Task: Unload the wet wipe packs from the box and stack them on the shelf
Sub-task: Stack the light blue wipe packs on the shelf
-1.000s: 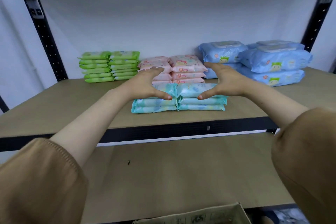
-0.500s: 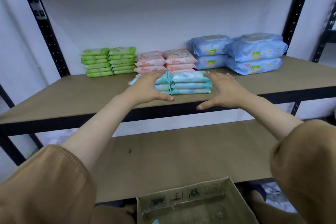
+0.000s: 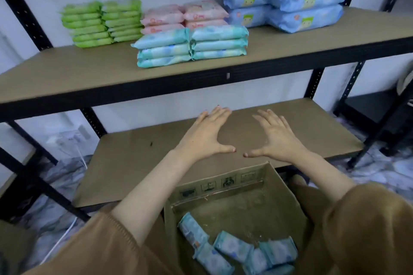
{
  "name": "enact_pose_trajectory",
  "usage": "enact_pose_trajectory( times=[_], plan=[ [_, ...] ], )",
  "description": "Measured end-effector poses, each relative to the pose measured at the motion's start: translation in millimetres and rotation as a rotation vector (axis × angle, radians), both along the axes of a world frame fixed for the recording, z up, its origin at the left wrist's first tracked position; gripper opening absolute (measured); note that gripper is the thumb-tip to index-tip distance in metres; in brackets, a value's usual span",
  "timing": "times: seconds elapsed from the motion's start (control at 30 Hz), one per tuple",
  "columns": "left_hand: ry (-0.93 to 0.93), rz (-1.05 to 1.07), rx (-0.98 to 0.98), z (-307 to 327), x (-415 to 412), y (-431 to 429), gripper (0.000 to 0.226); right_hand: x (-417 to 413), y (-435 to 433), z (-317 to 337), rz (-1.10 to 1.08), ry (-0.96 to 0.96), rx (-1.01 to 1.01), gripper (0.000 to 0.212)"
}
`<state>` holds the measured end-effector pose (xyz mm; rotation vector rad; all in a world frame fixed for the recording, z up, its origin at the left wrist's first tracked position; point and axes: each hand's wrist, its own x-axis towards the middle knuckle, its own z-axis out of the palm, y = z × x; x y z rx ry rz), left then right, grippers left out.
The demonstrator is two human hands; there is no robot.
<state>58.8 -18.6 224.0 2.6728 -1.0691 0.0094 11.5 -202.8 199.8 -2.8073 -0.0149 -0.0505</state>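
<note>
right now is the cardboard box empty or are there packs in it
Not empty. Several teal wet wipe packs lie loose at the near end of the box; the far part of its floor is bare.

Only one camera is here, worn on the person's head. It faces the front edge of the upper shelf [image 3: 67,69] and tilts down. It is close: the left hand [image 3: 205,138] and right hand [image 3: 277,140] sit mid-frame over the lower shelf [image 3: 134,163]. The open box [image 3: 279,187] lies right under the lens at the bottom edge.
</note>
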Motion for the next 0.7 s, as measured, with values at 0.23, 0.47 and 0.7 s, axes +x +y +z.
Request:
enact_pose_trajectory(
  times=[0.23,0.47,0.7],
  plan=[
    [0.187,0.008,0.14,-90.9,-3.4,-6.2,0.093,-15.6,-0.2,-86.3,-0.054,0.231,0.007,0.102],
    [0.36,-0.002,0.288,-176.3,-2.4,-13.6,0.094,-20.3,2.1,-164.0,-0.115,0.407,0.095,0.102],
    [0.583,-0.02,0.398,-262.1,-10.8,-21.5,0.09,-38.7,4.9,-248.6,-0.205,0.727,0.14,0.102]
  ],
)
